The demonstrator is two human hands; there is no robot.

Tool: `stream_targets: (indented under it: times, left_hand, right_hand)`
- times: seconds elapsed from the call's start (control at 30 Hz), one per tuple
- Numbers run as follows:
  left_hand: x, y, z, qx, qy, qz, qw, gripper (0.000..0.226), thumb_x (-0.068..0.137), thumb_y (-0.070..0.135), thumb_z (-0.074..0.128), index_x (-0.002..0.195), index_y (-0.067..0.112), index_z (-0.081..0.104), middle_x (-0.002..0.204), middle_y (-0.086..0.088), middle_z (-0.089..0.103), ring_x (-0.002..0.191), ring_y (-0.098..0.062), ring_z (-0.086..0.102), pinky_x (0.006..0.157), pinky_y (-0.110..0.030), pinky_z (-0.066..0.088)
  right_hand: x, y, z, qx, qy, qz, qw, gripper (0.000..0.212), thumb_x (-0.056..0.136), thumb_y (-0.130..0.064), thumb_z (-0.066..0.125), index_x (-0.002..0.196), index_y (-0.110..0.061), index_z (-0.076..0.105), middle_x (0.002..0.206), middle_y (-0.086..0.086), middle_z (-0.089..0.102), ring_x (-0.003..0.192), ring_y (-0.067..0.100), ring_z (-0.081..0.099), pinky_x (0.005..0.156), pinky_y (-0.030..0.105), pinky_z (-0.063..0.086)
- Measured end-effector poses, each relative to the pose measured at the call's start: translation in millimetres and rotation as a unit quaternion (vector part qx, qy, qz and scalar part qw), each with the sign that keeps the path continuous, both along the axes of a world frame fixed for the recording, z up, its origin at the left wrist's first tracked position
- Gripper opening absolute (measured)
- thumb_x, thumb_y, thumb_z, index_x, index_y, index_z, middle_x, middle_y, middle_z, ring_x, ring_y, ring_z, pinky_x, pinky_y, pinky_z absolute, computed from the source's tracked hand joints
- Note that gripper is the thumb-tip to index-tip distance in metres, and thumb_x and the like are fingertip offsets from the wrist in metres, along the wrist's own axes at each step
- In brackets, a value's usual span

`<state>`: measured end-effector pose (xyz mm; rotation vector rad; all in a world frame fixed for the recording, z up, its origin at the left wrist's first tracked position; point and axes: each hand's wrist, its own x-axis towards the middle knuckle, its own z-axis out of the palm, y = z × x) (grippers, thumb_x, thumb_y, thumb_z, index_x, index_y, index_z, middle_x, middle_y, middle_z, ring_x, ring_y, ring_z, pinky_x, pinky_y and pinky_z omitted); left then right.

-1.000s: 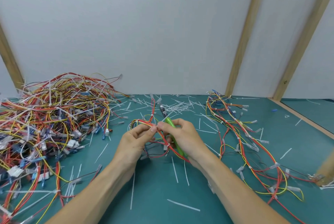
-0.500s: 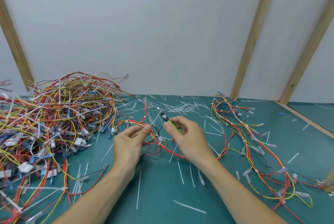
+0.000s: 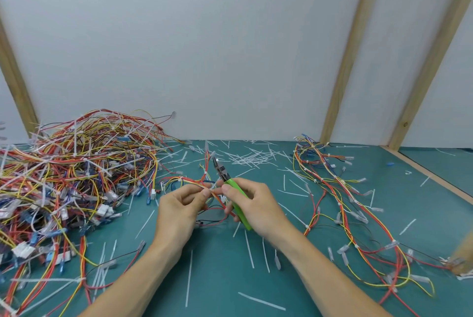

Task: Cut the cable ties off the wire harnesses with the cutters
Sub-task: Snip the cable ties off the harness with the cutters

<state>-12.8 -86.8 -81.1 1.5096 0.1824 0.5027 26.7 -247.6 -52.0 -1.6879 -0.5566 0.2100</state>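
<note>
Left hand [image 3: 179, 207] pinching harness [image 3: 194, 183] mid-counter, right hand [image 3: 252, 205] gripping green cutters [image 3: 231, 190], tip up and off the wires; isolate white tie [image 3: 211, 189], nip tie only, avoid insulation.

Plain white wall [image 3: 204, 47] with slanting wooden battens [image 3: 350, 53] behind a teal tabletop [image 3: 220, 278].

— How many cutters [image 3: 231, 192] have you got?
— You hold one pair, green-handled, in your right hand [image 3: 256, 204]. Two hands in view; your left hand [image 3: 179, 207] pinches one harness [image 3: 202, 188].
— And the wires?
— One big heap [image 3: 74, 173] at your left, one loose spread [image 3: 353, 204] at your right. Cut tie strips [image 3: 248, 158] on the mat [image 3: 307, 291]: too many to count. Three wooden posts [image 3: 350, 50] behind.
</note>
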Motion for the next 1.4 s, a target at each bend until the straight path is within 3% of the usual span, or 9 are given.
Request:
stream_targets:
  times: [0.07, 0.17, 0.3, 0.4, 0.53, 0.77, 0.93, 1.1, 1.4]
  left_hand:
    - [-1, -1, 2, -0.016, 0.006, 0.02, 1.0, 0.005, 0.089, 0.011, 0.074, 0.087, 0.006, 0.075, 0.077, -0.001, 0.078, 0.06, -0.003, 0.065, 0.059, -0.01, 0.049]
    - [-1, 0, 5, -0.042, 0.013, 0.048, 0.998, 0.008, 0.087, 0.015, 0.076, 0.086, 0.008, 0.076, 0.077, -0.002, 0.078, 0.058, -0.004, 0.065, 0.057, -0.009, 0.048]
    - [-2, 0, 7, -0.058, 0.017, 0.064, 0.996, 0.007, 0.087, 0.016, 0.077, 0.084, 0.01, 0.076, 0.078, -0.002, 0.078, 0.058, -0.003, 0.066, 0.056, -0.008, 0.048]
    - [-4, 1, 7, -0.063, 0.019, 0.06, 0.996, 0.006, 0.087, 0.017, 0.077, 0.084, 0.012, 0.076, 0.079, -0.003, 0.078, 0.061, -0.008, 0.07, 0.058, -0.009, 0.049]
    - [-4, 2, 7, -0.069, 0.014, 0.057, 0.996, 0.007, 0.09, 0.018, 0.073, 0.088, 0.013, 0.077, 0.081, -0.001, 0.079, 0.064, -0.012, 0.072, 0.06, -0.009, 0.05]
    - [-4, 0, 9, -0.078, 0.012, 0.062, 0.995, 0.011, 0.091, 0.018, 0.073, 0.091, 0.008, 0.074, 0.08, -0.002, 0.079, 0.062, -0.01, 0.071, 0.058, -0.006, 0.046]
    - [-4, 0, 12, -0.086, 0.011, 0.065, 0.994, 0.012, 0.091, 0.017, 0.073, 0.093, 0.005, 0.074, 0.081, -0.002, 0.079, 0.06, -0.009, 0.07, 0.056, -0.005, 0.044]
    - [-5, 0, 12, -0.081, 0.006, 0.056, 0.995, 0.011, 0.09, 0.019, 0.074, 0.091, 0.009, 0.075, 0.082, -0.002, 0.079, 0.065, -0.012, 0.073, 0.059, -0.007, 0.047]
    - [-5, 0, 10, -0.077, 0.006, 0.046, 0.996, 0.011, 0.091, 0.021, 0.073, 0.089, 0.011, 0.074, 0.082, -0.001, 0.079, 0.065, -0.011, 0.073, 0.06, -0.006, 0.047]
  right_hand:
    - [1, -1, 0, -0.011, -0.023, -0.016, 1.0, 0.024, 0.083, -0.059, 0.066, 0.089, -0.039, 0.078, 0.096, 0.0, 0.078, 0.07, 0.012, 0.068, 0.064, 0.03, 0.052]
    - [7, -10, 1, -0.074, -0.13, -0.088, 0.985, 0.028, 0.076, -0.068, 0.065, 0.082, -0.043, 0.075, 0.083, -0.018, 0.076, 0.075, 0.001, 0.07, 0.073, 0.023, 0.053]
    - [18, -30, 8, -0.172, -0.203, -0.167, 0.949, 0.038, 0.073, -0.072, 0.064, 0.091, -0.04, 0.075, 0.084, -0.023, 0.074, 0.085, 0.001, 0.069, 0.081, 0.031, 0.056]
    - [21, -38, 9, -0.217, -0.197, -0.141, 0.946, 0.04, 0.074, -0.072, 0.068, 0.097, -0.041, 0.076, 0.089, -0.024, 0.074, 0.09, 0.004, 0.068, 0.085, 0.036, 0.056]
    - [18, -36, 8, -0.271, -0.224, -0.112, 0.929, 0.047, 0.069, -0.08, 0.06, 0.098, -0.046, 0.074, 0.091, -0.027, 0.073, 0.096, 0.008, 0.066, 0.088, 0.036, 0.055]
    - [17, -39, 13, -0.285, -0.244, -0.094, 0.922, 0.049, 0.067, -0.078, 0.06, 0.1, -0.046, 0.075, 0.092, -0.028, 0.073, 0.092, 0.002, 0.066, 0.087, 0.034, 0.055]
    - [17, -40, 14, -0.2, -0.232, -0.07, 0.949, 0.044, 0.069, -0.07, 0.072, 0.099, -0.039, 0.079, 0.092, -0.03, 0.073, 0.092, 0.002, 0.069, 0.087, 0.036, 0.057]
    - [14, -30, 8, -0.233, -0.262, -0.137, 0.927, 0.051, 0.066, -0.08, 0.063, 0.098, -0.042, 0.075, 0.088, -0.03, 0.072, 0.085, 0.0, 0.067, 0.083, 0.035, 0.057]
    - [16, -30, 4, -0.236, -0.262, -0.134, 0.926, 0.038, 0.072, -0.071, 0.073, 0.097, -0.042, 0.074, 0.089, -0.032, 0.072, 0.083, 0.0, 0.068, 0.081, 0.036, 0.058]
